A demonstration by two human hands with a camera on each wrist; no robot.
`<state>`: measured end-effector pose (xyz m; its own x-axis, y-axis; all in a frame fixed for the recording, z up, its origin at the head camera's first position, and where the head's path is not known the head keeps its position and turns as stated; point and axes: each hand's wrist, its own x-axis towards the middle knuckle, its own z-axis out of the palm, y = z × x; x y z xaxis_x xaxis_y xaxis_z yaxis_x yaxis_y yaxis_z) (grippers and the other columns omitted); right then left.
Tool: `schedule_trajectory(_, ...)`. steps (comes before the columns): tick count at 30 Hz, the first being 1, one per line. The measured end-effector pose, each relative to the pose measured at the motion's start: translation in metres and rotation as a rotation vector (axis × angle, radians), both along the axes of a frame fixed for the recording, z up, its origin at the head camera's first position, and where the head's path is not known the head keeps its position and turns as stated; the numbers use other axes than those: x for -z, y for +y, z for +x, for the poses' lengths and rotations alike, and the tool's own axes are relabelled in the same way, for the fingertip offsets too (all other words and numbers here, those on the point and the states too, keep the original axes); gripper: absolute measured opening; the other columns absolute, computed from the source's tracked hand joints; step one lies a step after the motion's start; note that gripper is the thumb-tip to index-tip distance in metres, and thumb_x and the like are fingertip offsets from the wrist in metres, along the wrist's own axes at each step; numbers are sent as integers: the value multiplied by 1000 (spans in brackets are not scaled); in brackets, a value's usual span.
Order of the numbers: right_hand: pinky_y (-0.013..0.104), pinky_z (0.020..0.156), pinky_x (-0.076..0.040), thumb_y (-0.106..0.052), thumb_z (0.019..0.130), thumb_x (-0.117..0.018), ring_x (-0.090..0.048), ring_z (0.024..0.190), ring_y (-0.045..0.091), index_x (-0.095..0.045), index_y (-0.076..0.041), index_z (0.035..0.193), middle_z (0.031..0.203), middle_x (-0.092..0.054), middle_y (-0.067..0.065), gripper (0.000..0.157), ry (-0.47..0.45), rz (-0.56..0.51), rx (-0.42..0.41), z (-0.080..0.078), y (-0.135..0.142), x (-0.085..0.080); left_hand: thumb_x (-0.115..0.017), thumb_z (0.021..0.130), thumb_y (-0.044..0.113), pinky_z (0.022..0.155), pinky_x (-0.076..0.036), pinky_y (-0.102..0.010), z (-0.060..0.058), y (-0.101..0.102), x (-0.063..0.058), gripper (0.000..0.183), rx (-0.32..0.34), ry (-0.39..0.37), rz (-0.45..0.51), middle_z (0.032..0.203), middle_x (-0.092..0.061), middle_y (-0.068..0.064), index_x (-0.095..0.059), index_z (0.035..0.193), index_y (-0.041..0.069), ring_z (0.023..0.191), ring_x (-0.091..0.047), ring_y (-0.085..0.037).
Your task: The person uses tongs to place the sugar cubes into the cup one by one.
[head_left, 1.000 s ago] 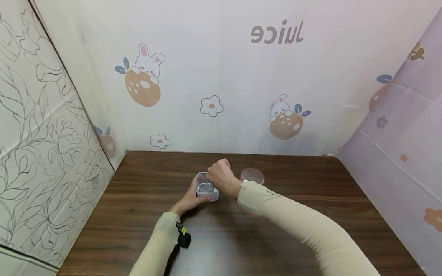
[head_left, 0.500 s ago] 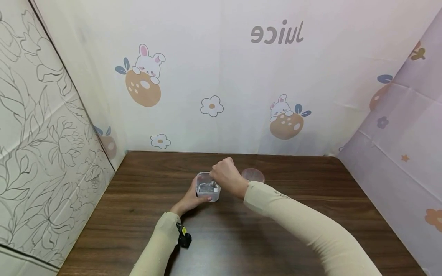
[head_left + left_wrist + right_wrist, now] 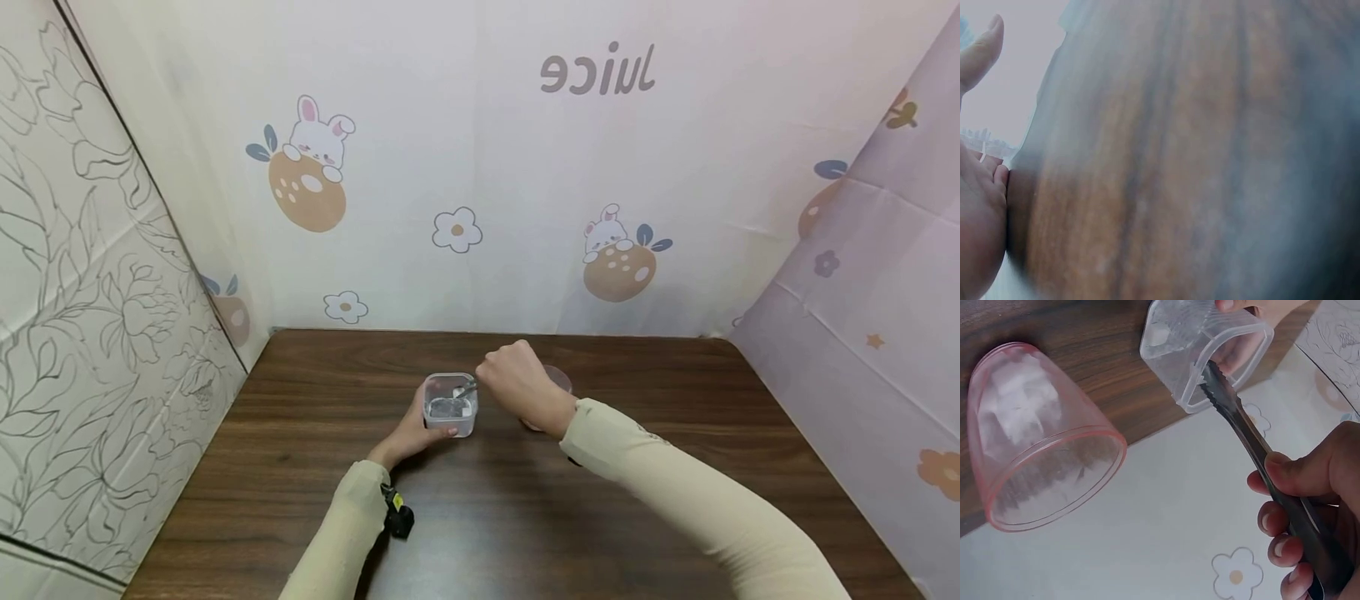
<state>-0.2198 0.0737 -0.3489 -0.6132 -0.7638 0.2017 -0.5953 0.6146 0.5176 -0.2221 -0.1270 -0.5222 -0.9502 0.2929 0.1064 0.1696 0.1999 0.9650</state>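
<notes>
My left hand (image 3: 407, 434) grips a clear square plastic container (image 3: 453, 425) by its side, thumb at the front. In the left wrist view only part of that hand shows, at the left edge. My right hand (image 3: 519, 383) holds metal tongs (image 3: 1249, 434) by the handles, thumb on one arm and fingers on the other. Toothed tips of the tongs reach just inside the container's mouth, close together. A whitish piece shows through the container wall. Beside the container stands a clear pink-tinted cup (image 3: 1047, 419) with something white in it, partly hidden by my right hand in the head view.
Both hands work over a dark brown wooden table (image 3: 315, 483). A patterned curtain (image 3: 405, 150) hangs along its far edge, with more hangings at left and right. A small black camera (image 3: 400, 521) sits on my left wrist.
My right hand has moved to the right, drawing the tongs away from deep in the container toward its rim, and now covers part of the cup. My left hand stays on the container.
</notes>
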Motion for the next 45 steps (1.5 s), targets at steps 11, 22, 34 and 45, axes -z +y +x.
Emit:
schedule_trajectory(11,27,44,-13,9,72,-59,-11,54,11,-20,-20,52,55,-11,-6,52,22,-111,-25,10,23,-6,-73,79,-2,104,-24,-55,17,1,-33,91,26,-10,2,144,-26,-32,-11,145,-9,130,-28,-47)
schedule_trajectory(22,26,46,-11,6,63,-55,-9,55,10,-15,-19,56,58,-9,-6,48,31,-274,-75,11,52,-17,-78,77,4,105,-23,-52,1,3,2,98,-21,-27,-16,148,-27,-24,-11,149,4,132,-29,-39)
schedule_trajectory(34,29,36,-23,10,61,-53,-21,44,10,-29,-17,50,47,-27,-4,38,56,-300,-4,14,83,-35,-77,77,3,105,-22,-56,0,2,1,97,1,19,-1,147,-26,-26,-11,148,2,132,-28,-41)
schedule_trajectory(45,27,41,-17,8,57,-56,-16,49,10,-26,-19,49,47,-23,-6,41,28,-249,75,24,113,-37,-72,80,-1,106,-19,-58,15,1,-38,92,60,-24,8,146,-19,-34,-8,145,-10,133,-22,-48)
